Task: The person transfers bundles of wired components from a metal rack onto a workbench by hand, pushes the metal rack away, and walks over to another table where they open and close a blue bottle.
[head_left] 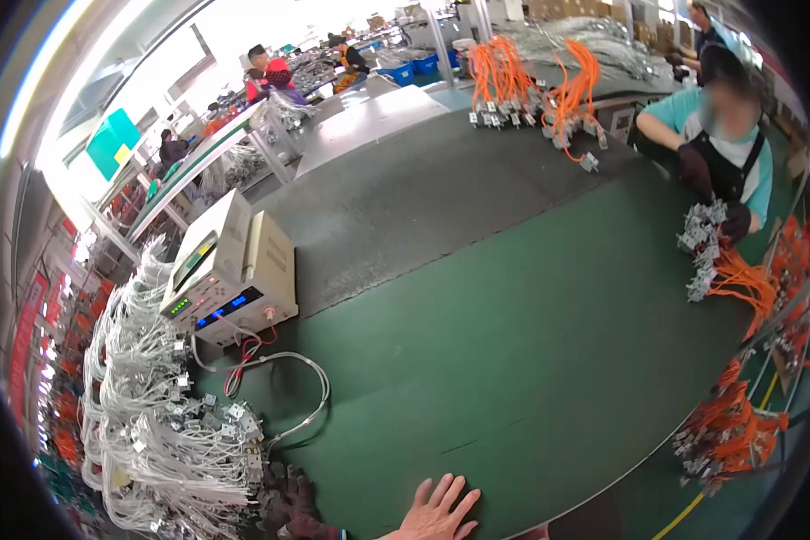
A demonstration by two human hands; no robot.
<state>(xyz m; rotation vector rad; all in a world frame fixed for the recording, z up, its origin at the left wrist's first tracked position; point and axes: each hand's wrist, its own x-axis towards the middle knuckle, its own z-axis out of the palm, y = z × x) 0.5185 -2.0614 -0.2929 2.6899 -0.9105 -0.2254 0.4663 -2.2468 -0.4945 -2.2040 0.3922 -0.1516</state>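
Note:
At the bottom edge, my right hand (439, 513) is bare and lies on the green tabletop (477, 360) with its fingers spread, holding nothing. Left of it, my left hand (292, 508) wears a dark glove. It is beside the metal connector ends (238, 432) of a large heap of white cables (144, 387). The gloved fingers are dark and partly lost among the connectors, so I cannot see whether they grip one. A looped grey test lead (324, 387) runs from a beige instrument (265, 261) with lit displays towards the connectors near my left hand.
Across the table at the right, a co-worker (729, 135) in gloves handles orange cables (742, 283) with grey connectors. More orange cables (733, 427) hang by the right table edge. Other orange bundles (504, 76) lie at the back. A dark mat (387, 216) covers the far table.

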